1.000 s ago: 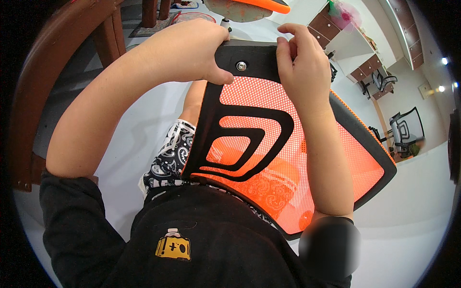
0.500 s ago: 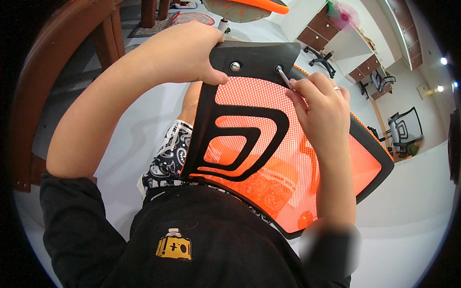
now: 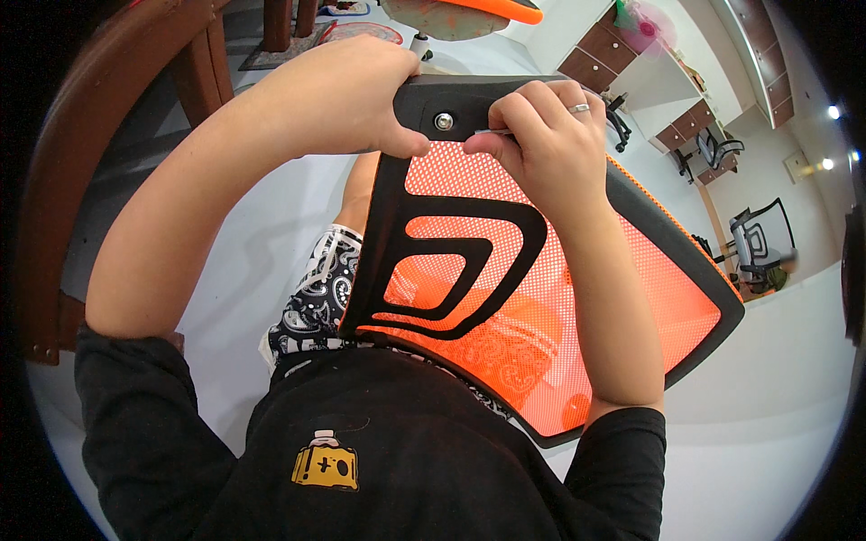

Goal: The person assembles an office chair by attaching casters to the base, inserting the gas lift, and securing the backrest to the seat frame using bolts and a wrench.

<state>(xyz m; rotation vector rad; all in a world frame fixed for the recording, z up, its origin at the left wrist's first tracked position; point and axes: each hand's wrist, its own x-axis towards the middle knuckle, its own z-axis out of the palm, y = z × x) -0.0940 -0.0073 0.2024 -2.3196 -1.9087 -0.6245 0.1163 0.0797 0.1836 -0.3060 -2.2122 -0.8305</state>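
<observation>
An orange mesh chair backrest (image 3: pixel 505 189) with a black frame rests tilted across my lap. My left hand (image 3: pixel 383 99) is closed around the far left corner of its black mounting plate (image 3: pixel 469 93), thumb on the near face. A silver bolt (image 3: pixel 443 121) sits in a recess of that plate, just right of my left thumb. My right hand (image 3: pixel 550 131) pinches a thin metal hex key (image 3: pixel 493 132) over the right part of the plate. Only a short piece of the key shows; my fingers hide the rest and the second bolt hole.
An upturned orange-edged chair seat (image 3: pixel 451 20) stands beyond the backrest. Brown wooden furniture (image 3: pixel 117 99) runs along the left. Desks with brown drawers (image 3: pixel 595 59) and a grey office chair (image 3: pixel 762 239) stand at the right.
My right hand has moved left and slightly up, swinging the hex key round and covering the right bolt. My left hand and the backrest have stayed nearly still.
</observation>
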